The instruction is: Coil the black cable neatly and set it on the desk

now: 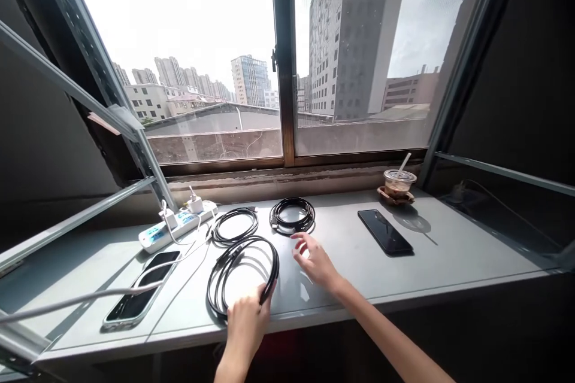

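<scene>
Your left hand (pixel 246 318) grips the near black cable coil (pixel 275 260) by its right side, close to the near edge of the desk (pixel 341 275). Your right hand (pixel 317 263) holds nothing, fingers loosely curled and parted, just on the near side of the far-right coil (pixel 310 215); you can't tell whether they touch. The far-left coil (pixel 256 224) lies beside it, with a power strip (pixel 179 227) farther left and a dark phone (pixel 385 232) to the right.

Black cable coils (pixel 275 266); pale grey tabletop (pixel 341 245); white power strip (pixel 181 229), blue sockets (pixel 155 231).
</scene>
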### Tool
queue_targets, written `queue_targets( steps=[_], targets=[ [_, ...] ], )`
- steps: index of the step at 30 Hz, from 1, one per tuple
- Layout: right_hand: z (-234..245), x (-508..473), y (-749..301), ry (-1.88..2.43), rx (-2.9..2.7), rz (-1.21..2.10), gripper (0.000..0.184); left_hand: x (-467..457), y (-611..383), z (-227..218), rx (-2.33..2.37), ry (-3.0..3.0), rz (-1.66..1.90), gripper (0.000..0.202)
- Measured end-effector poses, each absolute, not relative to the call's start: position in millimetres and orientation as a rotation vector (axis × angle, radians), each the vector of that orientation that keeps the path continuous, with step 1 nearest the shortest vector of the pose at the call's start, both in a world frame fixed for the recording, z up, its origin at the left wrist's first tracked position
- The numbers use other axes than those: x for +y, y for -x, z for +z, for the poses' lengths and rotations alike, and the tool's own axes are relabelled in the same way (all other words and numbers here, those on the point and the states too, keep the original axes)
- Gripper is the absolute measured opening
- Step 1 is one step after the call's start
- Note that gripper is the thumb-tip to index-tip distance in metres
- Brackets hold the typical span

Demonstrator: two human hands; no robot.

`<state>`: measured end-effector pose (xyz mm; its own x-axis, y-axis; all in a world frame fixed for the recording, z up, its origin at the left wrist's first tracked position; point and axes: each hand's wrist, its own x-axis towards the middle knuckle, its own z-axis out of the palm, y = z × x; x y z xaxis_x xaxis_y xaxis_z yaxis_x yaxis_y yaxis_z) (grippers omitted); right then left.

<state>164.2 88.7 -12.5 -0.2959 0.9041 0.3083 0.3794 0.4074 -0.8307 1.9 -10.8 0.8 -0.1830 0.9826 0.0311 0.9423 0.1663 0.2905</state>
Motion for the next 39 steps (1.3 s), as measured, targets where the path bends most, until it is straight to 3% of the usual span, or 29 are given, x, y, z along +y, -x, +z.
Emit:
queue_targets(
  steps=[5, 10, 12, 17, 21, 25, 29, 39],
  targets=[
    [-10.5, 54.3, -174.6, 1.088, -1.852, 1.16, 0.051, -7.2, -35.2, 11.0, 1.656, -1.722, 0.778, 0.049],
    [33.8, 52.9, -173.5, 0.723, -1.615, 1.499, 0.035, -2.4, -64.2, 32.0, 1.237, -1.561, 0.989, 0.065],
    [62.8, 58.7, -176.1, 0.72, -1.696, 1.426, 0.03, -3.9, -66.0, 47.4, 1.139, -1.6, 0.951, 0.059],
    [138.7, 70.5, -185.4, 0.741, -2.022, 0.846, 0.029, 1.4, -61.8, 107.7, 1.071, -1.796, 0.879, 0.049],
    [177.4, 74.8, -185.9, 0.602, -1.923, 1.03, 0.038, 32.4, -61.2, 166.4, 0.91, -1.867, 1.103, 0.056],
    [187.3, 83.6, -174.2, 0.431, -1.683, 1.011, 0.041, 65.8, -65.3, 204.7, 0.828, -1.764, 1.268, 0.057],
    [185.5, 94.0, -165.9, 0.366, -1.612, 0.964, 0.037, 80.7, -65.9, 212.0, 0.802, -1.816, 1.453, 0.058],
    [186.0, 114.2, -181.1, 0.549, -1.715, 0.741, 0.022, 99.2, -40.5, 197.3, 0.763, -1.846, 1.132, 0.058]
  ],
)
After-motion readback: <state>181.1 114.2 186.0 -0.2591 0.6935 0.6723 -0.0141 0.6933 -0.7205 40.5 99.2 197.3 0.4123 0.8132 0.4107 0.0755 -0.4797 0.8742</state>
